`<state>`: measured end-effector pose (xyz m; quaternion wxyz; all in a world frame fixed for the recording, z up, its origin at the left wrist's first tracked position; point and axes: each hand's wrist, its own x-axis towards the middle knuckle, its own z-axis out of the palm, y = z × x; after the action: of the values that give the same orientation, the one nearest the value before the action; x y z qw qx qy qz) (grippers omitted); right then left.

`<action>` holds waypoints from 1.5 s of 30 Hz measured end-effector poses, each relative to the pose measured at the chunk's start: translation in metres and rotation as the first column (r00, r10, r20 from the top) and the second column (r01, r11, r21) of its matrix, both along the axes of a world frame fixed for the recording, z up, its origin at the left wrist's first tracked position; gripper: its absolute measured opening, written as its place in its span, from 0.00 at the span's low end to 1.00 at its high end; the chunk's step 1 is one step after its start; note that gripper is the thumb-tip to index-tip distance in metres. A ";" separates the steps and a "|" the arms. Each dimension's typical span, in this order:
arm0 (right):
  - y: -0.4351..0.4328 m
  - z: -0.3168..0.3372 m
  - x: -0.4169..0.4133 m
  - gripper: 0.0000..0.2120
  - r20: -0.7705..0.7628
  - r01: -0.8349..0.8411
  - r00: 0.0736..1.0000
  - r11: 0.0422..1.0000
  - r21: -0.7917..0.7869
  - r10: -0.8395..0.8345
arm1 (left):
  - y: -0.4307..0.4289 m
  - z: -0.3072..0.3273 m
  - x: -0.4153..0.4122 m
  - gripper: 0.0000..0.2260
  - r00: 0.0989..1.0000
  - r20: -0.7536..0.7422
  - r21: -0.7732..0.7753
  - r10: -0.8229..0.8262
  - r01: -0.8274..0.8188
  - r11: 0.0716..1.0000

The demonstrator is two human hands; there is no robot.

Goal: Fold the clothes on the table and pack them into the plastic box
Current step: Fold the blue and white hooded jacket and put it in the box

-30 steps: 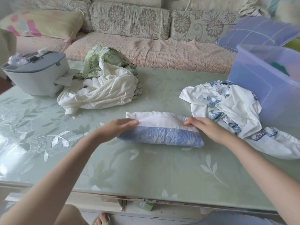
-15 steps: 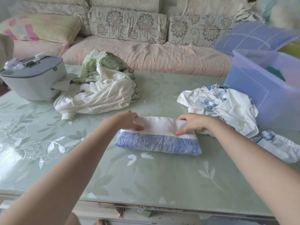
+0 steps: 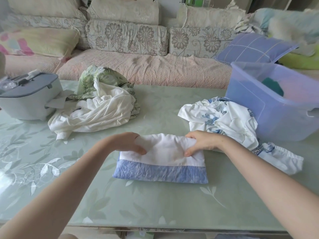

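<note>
Gripping the folded garment (image 3: 161, 163), both hands (left (image 3: 128, 143), right (image 3: 201, 143)) curl thumbs-forward.

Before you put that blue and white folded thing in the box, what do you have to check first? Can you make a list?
1. Both hands on the folded garment: ok, left hand and right hand grip its far edge.
2. Fold tidy: ok, neat rectangle with the blue band nearest.
3. Plastic box open: ok, no lid on it.
4. Room inside the box: cannot tell, something dark green lies inside.
5. Path to the box: not ok, the crumpled white and blue garment lies between.
</note>
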<state>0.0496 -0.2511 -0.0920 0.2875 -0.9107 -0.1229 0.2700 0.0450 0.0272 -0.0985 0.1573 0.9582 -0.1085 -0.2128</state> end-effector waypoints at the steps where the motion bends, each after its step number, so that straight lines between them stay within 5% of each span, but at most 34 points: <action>1: -0.002 0.001 -0.002 0.13 0.002 -0.005 1.000 1.000 -0.002 0.005 | -0.003 0.004 0.000 0.19 1.000 -0.001 0.014 -0.013 0.013 1.000; 5: -0.009 0.003 -0.007 0.17 0.042 -0.032 0.999 0.998 -0.055 0.034 | -0.018 0.014 0.002 0.27 0.993 -0.083 0.111 -0.081 0.090 0.990; 13: -0.015 0.012 -0.017 0.16 -0.005 -0.064 0.998 0.985 -0.158 0.064 | -0.025 0.007 -0.005 0.20 0.962 -0.259 0.094 -0.090 0.118 0.989; 17: -0.014 0.022 -0.023 0.24 -0.040 -0.091 0.996 0.977 -0.193 0.085 | -0.027 0.011 -0.011 0.22 0.958 -0.276 0.079 -0.077 0.103 0.992; 25: -0.011 0.027 -0.028 0.12 -0.099 -0.079 0.994 0.967 -0.242 0.056 | -0.035 0.019 -0.023 0.23 0.958 -0.281 0.058 -0.054 0.074 0.996; 30: -0.022 0.028 -0.036 0.26 -0.089 -0.014 0.996 0.986 -0.169 -0.001 | -0.029 0.020 -0.029 0.18 0.976 -0.215 -0.037 -0.027 0.020 0.999; 35: -0.035 0.025 -0.046 0.22 -0.021 0.105 0.994 0.994 -0.036 -0.105 | -0.018 0.019 -0.036 0.38 0.968 -0.211 -0.117 0.136 -0.163 0.980; 38: -0.039 0.024 -0.058 0.17 -0.057 0.207 0.978 0.976 0.071 -0.203 | -0.016 0.019 -0.047 0.35 0.922 -0.325 -0.307 0.210 -0.312 0.899; 41: -0.044 0.026 -0.071 0.23 -0.095 0.351 0.936 0.919 0.178 -0.339 | -0.012 0.022 -0.057 0.29 0.874 -0.416 -0.481 0.252 -0.447 0.754; 45: -0.053 0.039 -0.072 0.21 -0.078 0.510 0.853 0.790 0.341 -0.517 | -0.019 0.031 -0.061 0.31 0.885 -0.323 -0.621 0.336 -0.466 0.630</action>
<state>-0.0222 -0.3040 -0.0530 0.5057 -0.8463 0.0801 0.1468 -0.0162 0.0081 -0.0670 0.5508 0.8084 0.0520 -0.2010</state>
